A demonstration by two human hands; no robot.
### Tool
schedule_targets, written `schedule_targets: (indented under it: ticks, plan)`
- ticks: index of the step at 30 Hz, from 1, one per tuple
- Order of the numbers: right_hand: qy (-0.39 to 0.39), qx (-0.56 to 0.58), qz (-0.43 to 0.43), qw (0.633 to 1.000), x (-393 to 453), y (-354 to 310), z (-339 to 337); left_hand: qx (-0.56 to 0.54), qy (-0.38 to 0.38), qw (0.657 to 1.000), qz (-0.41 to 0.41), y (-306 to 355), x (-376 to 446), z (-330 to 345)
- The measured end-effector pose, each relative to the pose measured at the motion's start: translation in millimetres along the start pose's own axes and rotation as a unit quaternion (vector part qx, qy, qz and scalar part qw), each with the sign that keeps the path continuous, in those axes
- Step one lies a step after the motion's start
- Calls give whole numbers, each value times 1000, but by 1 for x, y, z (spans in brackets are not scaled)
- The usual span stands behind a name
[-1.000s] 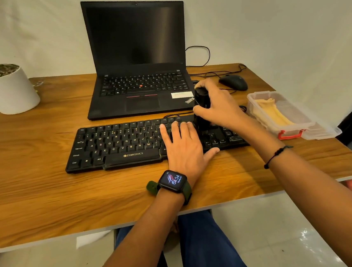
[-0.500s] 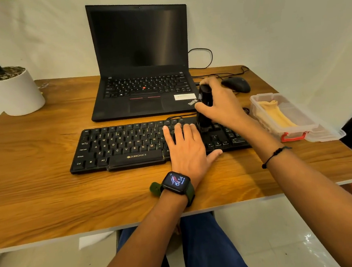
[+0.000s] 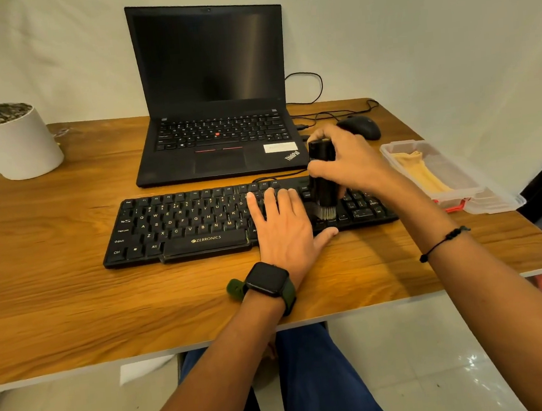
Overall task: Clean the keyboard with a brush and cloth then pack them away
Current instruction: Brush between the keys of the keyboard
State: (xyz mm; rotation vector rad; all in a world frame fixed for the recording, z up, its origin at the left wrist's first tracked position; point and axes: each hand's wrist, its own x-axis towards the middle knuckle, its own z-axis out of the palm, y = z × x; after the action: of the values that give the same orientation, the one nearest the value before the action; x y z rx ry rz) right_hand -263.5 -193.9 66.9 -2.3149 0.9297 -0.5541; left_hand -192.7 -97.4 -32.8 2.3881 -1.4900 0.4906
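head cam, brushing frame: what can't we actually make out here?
- Keys under the left hand: covered by the palm.
- Where the brush bristles touch the keyboard: too dark and small.
- Cloth in the clear box: its extent is blurred by the plastic walls.
- Plant pot: cut by the left edge.

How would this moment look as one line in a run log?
stage: brushing | right hand: holds brush upright, bristles on keyboard | left hand: flat on keys | cloth: in box
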Motion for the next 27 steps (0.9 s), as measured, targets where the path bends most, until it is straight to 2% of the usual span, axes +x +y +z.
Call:
schedule_targets:
  ticks: [4,7,11,17,21,23,27]
  plan:
    - [65,10,-12,998,-4,0,7,-2,-4,1000,4,0,1,-2]
    - [65,-41,-57,995,-11,4,17,-10,-10,1000,5,0,0,-3]
    - [69,-48,-80,993,-23,6,17,-33,-20,999,5,0,1,-5]
    - [34,1,-48,998,-35,6,1,-18,-18,1000,3,0,1,-3]
    - [95,78,-9,992,-28,12,-11,-15,-11,1000,10,0,0,-3]
    - [123,59,-26,990,-23,12,-9,-24,-19,999,13,-1,1,-4]
    - [110,-24,-63,992,-24,12,7,-23,-20,999,9,-1,0,-6]
